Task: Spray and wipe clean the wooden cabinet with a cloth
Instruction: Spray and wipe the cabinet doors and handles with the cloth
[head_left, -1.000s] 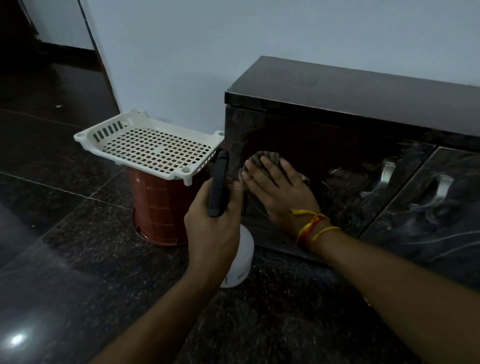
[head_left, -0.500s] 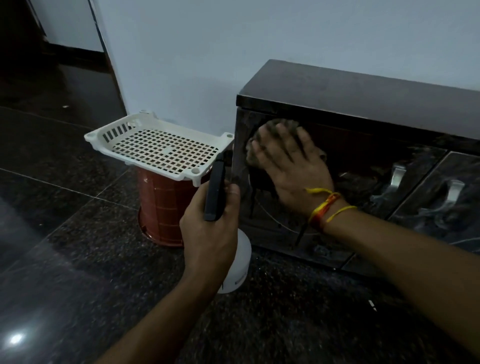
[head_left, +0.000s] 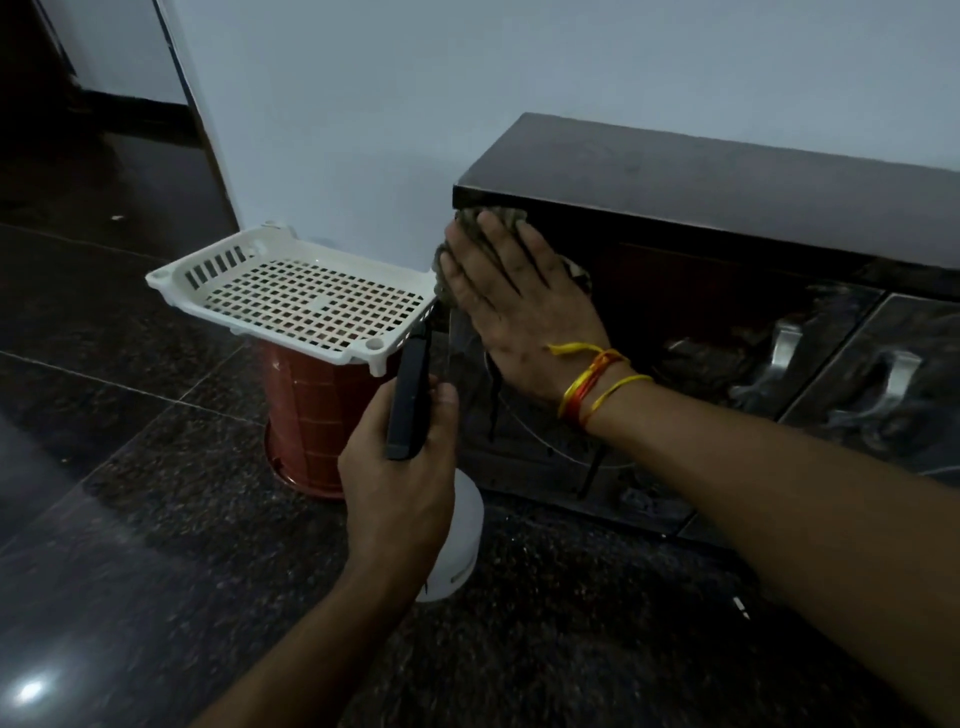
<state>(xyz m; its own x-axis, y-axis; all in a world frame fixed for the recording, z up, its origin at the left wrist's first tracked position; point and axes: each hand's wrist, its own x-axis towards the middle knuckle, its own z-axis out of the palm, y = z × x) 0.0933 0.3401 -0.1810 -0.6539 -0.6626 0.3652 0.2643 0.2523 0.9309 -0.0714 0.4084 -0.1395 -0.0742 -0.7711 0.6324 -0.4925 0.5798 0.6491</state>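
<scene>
While the left hand (head_left: 400, 467) grips the spray bottle (head_left: 452, 540) at lower centre, the right hand (head_left: 519, 306), fingers flat, has pushed the cloth (head_left: 491, 215) up to the cabinet (head_left: 727, 208) front's top-left corner, finishing that strip.

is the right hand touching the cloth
Touching. The head view shows the right hand flat on the cloth, pressing it against the cabinet front, cloth edges poking out around the fingers.
</scene>
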